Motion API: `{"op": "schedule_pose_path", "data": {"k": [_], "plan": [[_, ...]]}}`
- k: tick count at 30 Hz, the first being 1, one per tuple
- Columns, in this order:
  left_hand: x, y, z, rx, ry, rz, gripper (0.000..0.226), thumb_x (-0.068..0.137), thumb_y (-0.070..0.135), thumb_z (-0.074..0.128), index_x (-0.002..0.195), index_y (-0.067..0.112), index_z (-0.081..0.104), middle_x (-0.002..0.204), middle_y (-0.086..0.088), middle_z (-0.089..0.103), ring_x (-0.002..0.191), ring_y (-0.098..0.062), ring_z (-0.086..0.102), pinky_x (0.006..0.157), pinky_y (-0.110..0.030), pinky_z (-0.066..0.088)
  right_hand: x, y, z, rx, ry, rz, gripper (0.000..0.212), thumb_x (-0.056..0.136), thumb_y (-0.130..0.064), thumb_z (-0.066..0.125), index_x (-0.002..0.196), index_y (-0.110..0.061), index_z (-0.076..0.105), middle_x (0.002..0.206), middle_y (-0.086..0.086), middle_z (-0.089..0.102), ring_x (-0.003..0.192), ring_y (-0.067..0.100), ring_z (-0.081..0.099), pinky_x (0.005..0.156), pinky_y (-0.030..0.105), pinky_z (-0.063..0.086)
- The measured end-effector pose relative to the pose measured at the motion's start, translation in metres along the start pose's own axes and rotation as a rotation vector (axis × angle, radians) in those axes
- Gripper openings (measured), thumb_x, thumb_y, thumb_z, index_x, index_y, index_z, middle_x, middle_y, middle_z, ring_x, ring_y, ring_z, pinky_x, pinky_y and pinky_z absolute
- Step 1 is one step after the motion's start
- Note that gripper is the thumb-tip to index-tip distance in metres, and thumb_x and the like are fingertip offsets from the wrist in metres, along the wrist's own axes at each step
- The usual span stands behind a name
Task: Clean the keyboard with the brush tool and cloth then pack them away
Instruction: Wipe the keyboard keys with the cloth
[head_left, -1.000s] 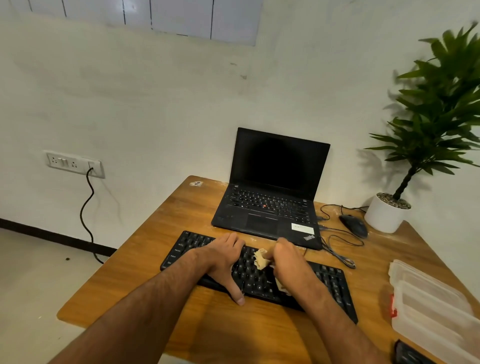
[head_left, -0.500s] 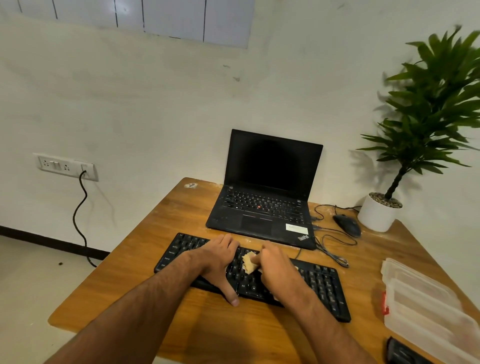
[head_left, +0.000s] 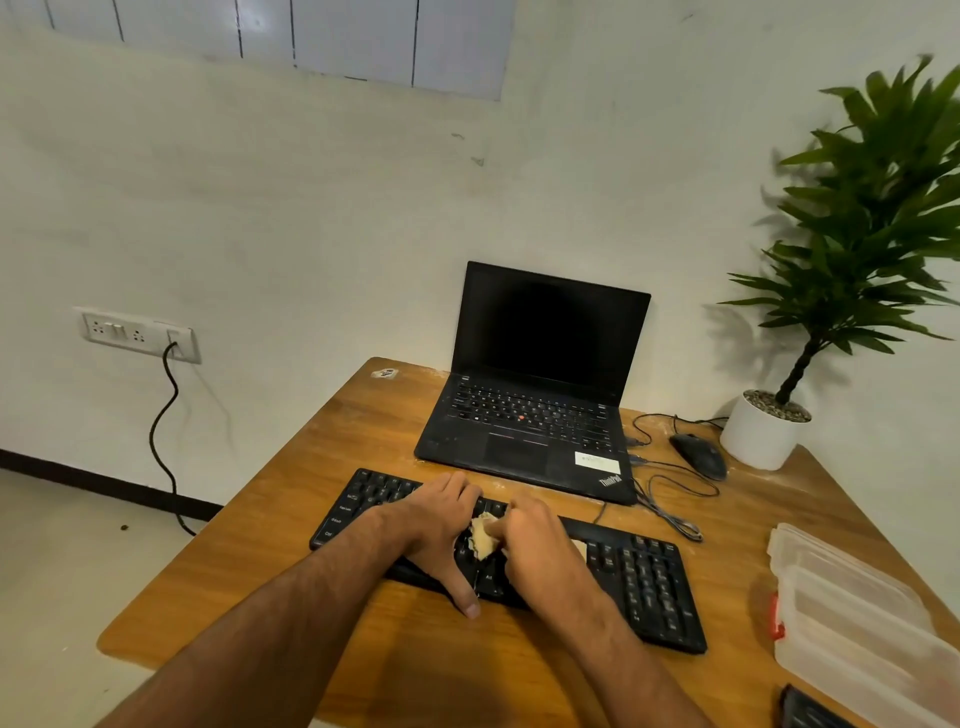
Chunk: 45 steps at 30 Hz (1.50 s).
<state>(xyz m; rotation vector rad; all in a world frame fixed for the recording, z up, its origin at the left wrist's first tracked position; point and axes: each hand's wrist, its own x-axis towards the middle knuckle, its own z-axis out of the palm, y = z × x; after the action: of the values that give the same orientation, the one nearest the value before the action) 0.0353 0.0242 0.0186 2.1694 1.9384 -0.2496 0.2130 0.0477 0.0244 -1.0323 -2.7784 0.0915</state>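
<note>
**A:** Where's the cloth?

**B:** Bunched under the right hand (head_left: 545, 551), pressed on the keyboard (head_left: 644, 582) mid-section. The cloth (head_left: 483, 535) pokes out on the inner side, between the two hands, with a scrap showing at the outer edge too. Grip is closed around it, fingers curled.

**A:** Left?

**B:** Left hand (head_left: 441, 530) lies flat on the keys just beside it, palm down, thumb hanging over the near edge. Holds nothing; looks like it's pinning the board to the bench (head_left: 260, 545).

**A:** Which way next?

**B:** Keyboard's long axis runs left-right across the bench, slightly skewed (right end nearer us). My guess is the wipe travels along that axis. The number-pad end lies to the right of the cloth hand, unobstructed; the left end sits beyond the bracing hand, which would have to move first.

**A:** Brush?

**B:** Can't pick it out. Clear plastic case (head_left: 857, 623) sits at the bench's right edge, well apart from both hands.
</note>
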Motion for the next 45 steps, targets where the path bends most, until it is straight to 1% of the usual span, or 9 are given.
{"op": "schedule_pose_path", "data": {"k": [4, 9, 15, 20, 24, 29, 34, 39, 45], "plan": [[0.000, -0.002, 0.001, -0.015, -0.010, -0.003, 0.142, 0.058, 0.079, 0.086, 0.161, 0.009, 0.017, 0.155, -0.008, 0.028, 0.143, -0.026, 0.029, 0.126, -0.044, 0.026, -0.015, 0.021, -0.006, -0.034, -0.034, 0.100, 0.032, 0.093, -0.006, 0.063, 0.118, -0.023, 0.072, 0.118, 0.001, 0.055, 0.115, 0.019, 0.053, 0.097, 0.032, 0.048], [0.000, -0.001, 0.000, -0.010, -0.015, -0.003, 0.141, 0.058, 0.079, 0.085, 0.161, 0.009, 0.018, 0.156, -0.008, 0.028, 0.142, -0.026, 0.029, 0.125, -0.044, 0.026, -0.015, 0.022, -0.023, -0.058, -0.020, 0.209, 0.022, 0.094, -0.009, 0.063, 0.114, -0.014, 0.071, 0.120, 0.006, 0.061, 0.106, 0.019, 0.060, 0.091, 0.032, 0.054], [-0.001, 0.000, 0.000, 0.004, 0.005, -0.004, 0.135, 0.058, 0.080, 0.085, 0.156, 0.009, 0.026, 0.146, -0.006, 0.034, 0.133, -0.023, 0.034, 0.121, -0.040, 0.032, -0.005, -0.010, -0.009, -0.034, -0.022, 0.000, 0.025, 0.094, -0.008, 0.061, 0.116, -0.016, 0.071, 0.116, 0.005, 0.051, 0.111, 0.021, 0.050, 0.089, 0.031, 0.044], [0.000, 0.000, 0.000, 0.007, -0.019, -0.011, 0.142, 0.060, 0.078, 0.085, 0.162, 0.009, 0.015, 0.159, -0.009, 0.025, 0.146, -0.028, 0.027, 0.126, -0.043, 0.024, -0.022, 0.018, -0.010, -0.056, -0.049, 0.116, 0.033, 0.091, -0.011, 0.068, 0.122, -0.023, 0.069, 0.120, -0.001, 0.052, 0.117, 0.016, 0.049, 0.100, 0.032, 0.047], [0.003, -0.001, 0.002, 0.004, -0.022, -0.014, 0.144, 0.057, 0.081, 0.084, 0.161, 0.009, 0.016, 0.159, -0.009, 0.026, 0.145, -0.029, 0.027, 0.126, -0.044, 0.024, -0.022, 0.018, -0.024, -0.065, -0.089, 0.193, 0.027, 0.089, -0.009, 0.069, 0.114, -0.017, 0.071, 0.117, 0.004, 0.057, 0.104, 0.018, 0.058, 0.089, 0.030, 0.052], [0.004, -0.001, 0.003, 0.029, -0.004, -0.005, 0.141, 0.056, 0.085, 0.082, 0.158, 0.008, 0.023, 0.149, -0.008, 0.033, 0.133, -0.026, 0.033, 0.123, -0.044, 0.030, -0.011, -0.013, -0.010, -0.030, -0.032, 0.015, 0.029, 0.095, -0.011, 0.063, 0.122, -0.018, 0.069, 0.122, 0.005, 0.052, 0.117, 0.021, 0.049, 0.099, 0.033, 0.045], [0.004, -0.002, 0.003, 0.010, -0.014, -0.009, 0.144, 0.056, 0.082, 0.084, 0.161, 0.009, 0.017, 0.157, -0.010, 0.026, 0.144, -0.029, 0.028, 0.126, -0.046, 0.025, -0.024, 0.010, -0.008, -0.052, -0.075, 0.080, 0.036, 0.094, -0.014, 0.066, 0.130, -0.021, 0.065, 0.126, 0.001, 0.052, 0.121, 0.017, 0.049, 0.105, 0.032, 0.045], [0.005, -0.003, 0.004, 0.024, -0.015, -0.013, 0.144, 0.057, 0.081, 0.084, 0.161, 0.008, 0.016, 0.157, -0.010, 0.027, 0.143, -0.029, 0.029, 0.126, -0.046, 0.025, -0.025, 0.028, -0.024, -0.033, -0.101, 0.159, 0.034, 0.092, -0.005, 0.065, 0.121, -0.021, 0.071, 0.124, 0.002, 0.058, 0.111, 0.016, 0.058, 0.094, 0.028, 0.052], [0.002, 0.002, 0.002, 0.049, -0.010, -0.011, 0.141, 0.059, 0.082, 0.083, 0.159, 0.006, 0.020, 0.152, -0.010, 0.030, 0.138, -0.028, 0.032, 0.124, -0.045, 0.028, -0.021, -0.007, -0.007, -0.024, -0.064, -0.036, 0.028, 0.097, -0.012, 0.061, 0.124, -0.018, 0.068, 0.121, 0.004, 0.050, 0.116, 0.022, 0.047, 0.093, 0.030, 0.039]]}}
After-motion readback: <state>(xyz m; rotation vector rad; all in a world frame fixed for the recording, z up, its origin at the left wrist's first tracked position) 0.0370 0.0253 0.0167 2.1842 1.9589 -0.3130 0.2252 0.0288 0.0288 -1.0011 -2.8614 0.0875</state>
